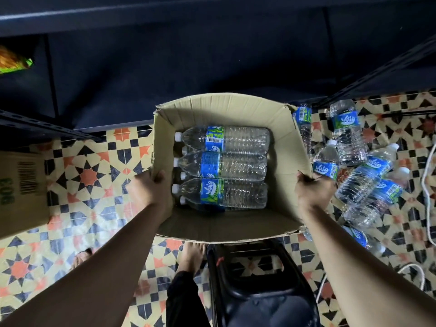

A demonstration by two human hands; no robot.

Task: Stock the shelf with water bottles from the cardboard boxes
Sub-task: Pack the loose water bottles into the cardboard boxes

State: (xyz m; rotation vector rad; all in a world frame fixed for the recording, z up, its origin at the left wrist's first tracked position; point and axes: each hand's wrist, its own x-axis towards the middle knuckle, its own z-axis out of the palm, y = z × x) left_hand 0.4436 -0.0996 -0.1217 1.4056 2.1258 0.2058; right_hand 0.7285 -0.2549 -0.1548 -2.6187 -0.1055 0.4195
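Note:
An open cardboard box [236,228] is held in front of me over the patterned floor. Inside it lie clear water bottles [224,166] with blue labels, on their sides with white caps to the left, stacked in more than one layer. My left hand [151,187] grips the box's left wall, fingers over the rim. Over the box's right wall, my right hand [311,191] is clamped the same way. The dark shelf [188,62] stands just beyond the box.
Several loose bottles [358,185] lie scattered on the tiled floor to the right. Another cardboard box [21,192] sits at the left. A black plastic stool [257,279] and my bare foot [191,256] are below the box. White cable [428,185] runs along the right edge.

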